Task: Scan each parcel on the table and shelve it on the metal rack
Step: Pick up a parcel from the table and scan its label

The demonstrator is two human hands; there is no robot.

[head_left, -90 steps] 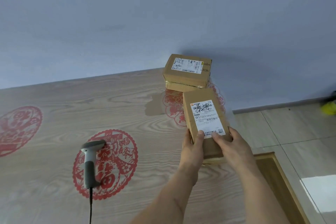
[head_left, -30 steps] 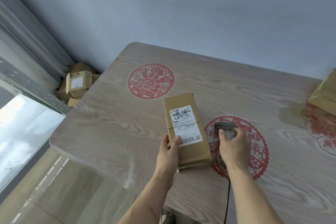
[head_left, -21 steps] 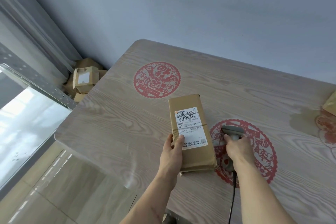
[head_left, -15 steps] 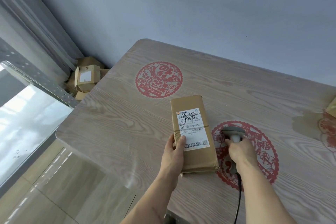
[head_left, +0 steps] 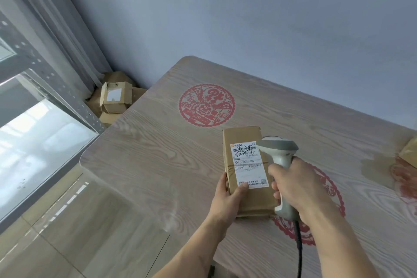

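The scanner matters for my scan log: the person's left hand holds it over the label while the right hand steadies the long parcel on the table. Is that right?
Not quite: the hands are swapped. In the head view the right hand grips the scanner over the label, while the left hand steadies the long parcel on the table.

Soft daylight fills the room, seemingly from the left. Pale glare washes the glossy desk near its left edge and the floor. Wide-angle bending skews the edges; detail is slightly soft.
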